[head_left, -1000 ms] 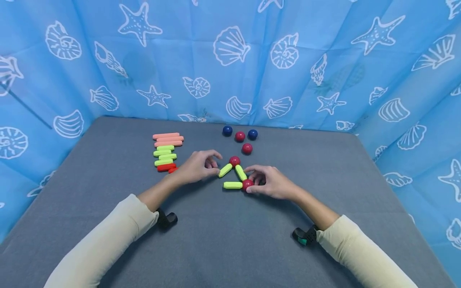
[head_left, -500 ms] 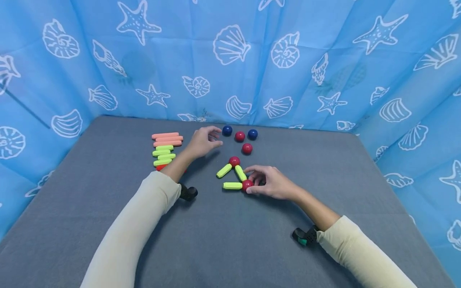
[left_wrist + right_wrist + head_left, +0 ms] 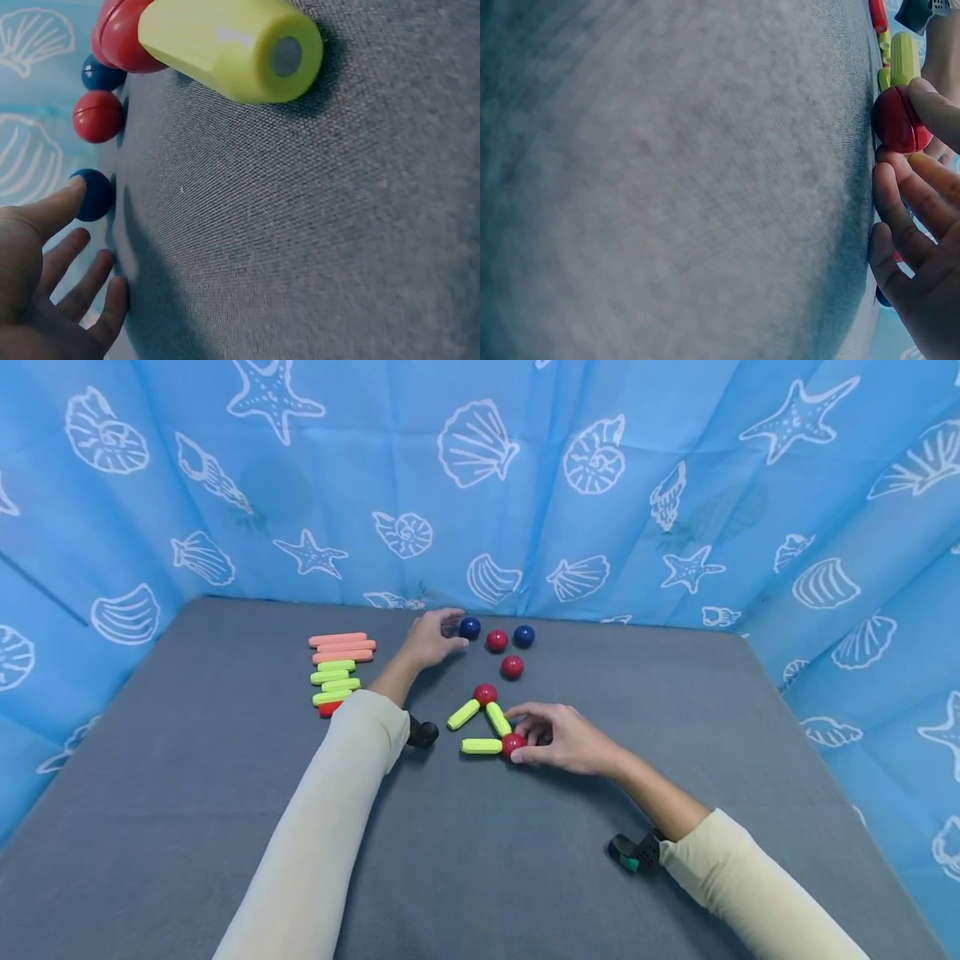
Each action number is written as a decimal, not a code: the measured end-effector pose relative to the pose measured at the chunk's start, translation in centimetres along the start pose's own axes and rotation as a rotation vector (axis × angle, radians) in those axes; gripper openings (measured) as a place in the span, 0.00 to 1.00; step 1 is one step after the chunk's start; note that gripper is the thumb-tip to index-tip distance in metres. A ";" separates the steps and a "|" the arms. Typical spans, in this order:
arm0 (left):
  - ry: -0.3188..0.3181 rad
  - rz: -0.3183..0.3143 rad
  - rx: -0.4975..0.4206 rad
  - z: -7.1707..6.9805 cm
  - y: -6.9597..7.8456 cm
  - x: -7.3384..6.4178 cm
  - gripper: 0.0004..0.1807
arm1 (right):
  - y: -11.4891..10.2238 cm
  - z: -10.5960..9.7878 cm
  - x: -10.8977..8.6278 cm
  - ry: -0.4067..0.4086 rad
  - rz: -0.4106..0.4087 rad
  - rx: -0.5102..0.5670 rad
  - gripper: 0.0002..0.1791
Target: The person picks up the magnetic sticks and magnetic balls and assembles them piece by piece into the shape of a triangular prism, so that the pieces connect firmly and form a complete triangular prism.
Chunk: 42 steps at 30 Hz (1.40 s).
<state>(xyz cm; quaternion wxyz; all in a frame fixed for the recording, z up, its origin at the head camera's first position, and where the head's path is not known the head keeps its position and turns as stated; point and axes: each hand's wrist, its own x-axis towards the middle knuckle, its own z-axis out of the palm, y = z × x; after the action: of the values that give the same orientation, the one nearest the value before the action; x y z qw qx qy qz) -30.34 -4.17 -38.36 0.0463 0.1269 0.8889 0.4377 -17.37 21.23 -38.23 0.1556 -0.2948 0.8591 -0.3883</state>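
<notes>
My left hand [image 3: 432, 638] reaches beside a blue ball [image 3: 469, 627] at the far side of the table, its thumb and fingers spread apart. In the left wrist view the thumb overlaps that blue ball [image 3: 96, 196]; whether it touches cannot be told. With thumb and fingers my right hand [image 3: 562, 739] holds a red ball [image 3: 512, 744]. Two yellow-green rods join this ball: one rod [image 3: 482, 746] points left, another [image 3: 498, 719] runs up to a second red ball [image 3: 485, 694]. From that second ball a third yellow-green rod [image 3: 463, 714] slants down left.
Two loose red balls [image 3: 497, 640] [image 3: 512, 667] and another blue ball [image 3: 524, 636] lie behind the joined pieces. At the left lie salmon rods [image 3: 342, 656], several yellow-green rods [image 3: 330, 677] and a red rod [image 3: 328, 709], partly behind the left sleeve. A blue curtain [image 3: 375, 468] hangs behind the grey table [image 3: 465, 843].
My left hand has moved away from the slanting yellow-green rod, up to the blue ball at the back. The right hand stays on its red ball.
</notes>
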 end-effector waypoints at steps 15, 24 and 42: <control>0.005 0.026 0.066 1.1 0.3 1.3 0.21 | -0.1 -0.1 0.1 -0.010 0.029 0.017 0.30; -0.018 0.055 0.105 0.8 0.1 0.5 0.23 | -0.1 -0.1 0.0 -0.015 0.029 0.020 0.31; -0.253 0.138 0.130 -4.5 -1.9 -5.7 0.30 | -0.6 -0.2 0.1 -0.019 0.026 -0.003 0.31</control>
<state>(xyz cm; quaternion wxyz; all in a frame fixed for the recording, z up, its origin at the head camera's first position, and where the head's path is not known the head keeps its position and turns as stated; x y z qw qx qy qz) -26.13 -10.28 -37.24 0.1195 0.2448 0.8915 0.3619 -17.27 20.98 -37.69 0.1686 -0.2876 0.8620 -0.3820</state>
